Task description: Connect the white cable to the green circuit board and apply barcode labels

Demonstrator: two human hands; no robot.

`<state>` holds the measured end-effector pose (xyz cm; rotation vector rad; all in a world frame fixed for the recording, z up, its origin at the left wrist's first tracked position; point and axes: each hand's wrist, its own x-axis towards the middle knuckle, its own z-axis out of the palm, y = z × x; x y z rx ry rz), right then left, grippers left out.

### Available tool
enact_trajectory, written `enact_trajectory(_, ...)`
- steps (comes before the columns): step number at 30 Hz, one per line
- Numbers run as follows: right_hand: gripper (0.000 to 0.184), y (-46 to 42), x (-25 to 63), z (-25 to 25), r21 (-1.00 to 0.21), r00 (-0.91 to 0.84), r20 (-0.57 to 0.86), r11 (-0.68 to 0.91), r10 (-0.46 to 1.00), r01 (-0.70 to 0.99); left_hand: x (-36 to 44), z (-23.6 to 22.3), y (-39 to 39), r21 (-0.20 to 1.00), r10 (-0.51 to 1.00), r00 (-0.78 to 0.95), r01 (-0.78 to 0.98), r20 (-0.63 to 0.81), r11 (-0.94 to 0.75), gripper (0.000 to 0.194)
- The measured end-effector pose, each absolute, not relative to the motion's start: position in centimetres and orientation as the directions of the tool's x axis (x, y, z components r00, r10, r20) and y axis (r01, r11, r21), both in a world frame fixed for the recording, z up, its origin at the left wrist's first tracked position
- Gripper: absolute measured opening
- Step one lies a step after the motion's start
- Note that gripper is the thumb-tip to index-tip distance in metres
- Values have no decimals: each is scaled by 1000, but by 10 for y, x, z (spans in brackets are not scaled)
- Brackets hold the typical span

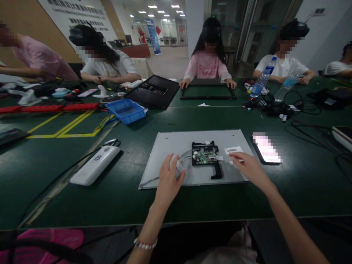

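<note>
Green worktable [110,205] in a bright office, people [209,66] around it

Two bare hands are held over a grey panel [176,146] that is laid flat on a green table [209,205].

A white piece [179,167] and grey cables are partly covered by the left hand [168,176]; the right hand [249,167] is placed by a white label [233,150]. Between them, a green circuit board [205,157] is seated in a black bracket [217,171]. The panel is flanked by a white power bank [96,165] and a lit phone [266,148]. Beyond, a black frame [208,98] is held by a person in pink [209,66].
</note>
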<state>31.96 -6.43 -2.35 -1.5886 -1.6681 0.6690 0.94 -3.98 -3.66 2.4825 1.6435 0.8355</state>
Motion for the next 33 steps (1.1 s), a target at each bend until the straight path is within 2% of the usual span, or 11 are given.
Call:
enact_trajectory(5, 30, -29, 335, -32, -754, -141, 51, 131, 989, 644, 7, -27, -42, 386, 842, 311, 781, 440, -490, 40)
enact_trajectory(11, 30, -14, 322, -37, -620, -209, 69, 207, 975, 757, -1, -23, -45, 406, 827, 265, 771, 496, -491, 37)
enact_trajectory(14, 24, -15, 315, -38, -640, -210, 87, 216, 974, 737, -2, -24, -44, 417, 832, 266, 766, 487, -489, 32)
enact_trajectory(18, 11, -18, 313, -41, -731, -192, 118, 216, 974, 647, -1, -25, -45, 419, 829, 270, 761, 490, -496, 30)
enact_trajectory(21, 15, -18, 321, -47, -803, -134, 95, 155, 986, 575, 0, -24, -46, 413, 827, 263, 767, 496, -492, 30)
enact_trajectory(23, 20, -18, 330, -51, -800, -50, 83, 96, 995, 592, 0, -24, -46, 403, 823, 269, 769, 500, -496, 30)
enact_trajectory(26, 24, -18, 342, -54, -675, 73, 134, 37, 988, 737, 1, -25, -46, 363, 818, 314, 778, 482, -513, 31)
enact_trajectory(30, 30, -20, 349, -55, -465, 115, 263, 22, 958, 885, 5, -25, -46, 222, 816, 419, 819, 398, -529, 32)
enact_trajectory(33, 35, -21, 348, -56, -424, 124, 305, 18, 944, 906, 8, -23, -46, 106, 823, 439, 858, 360, -503, 27)
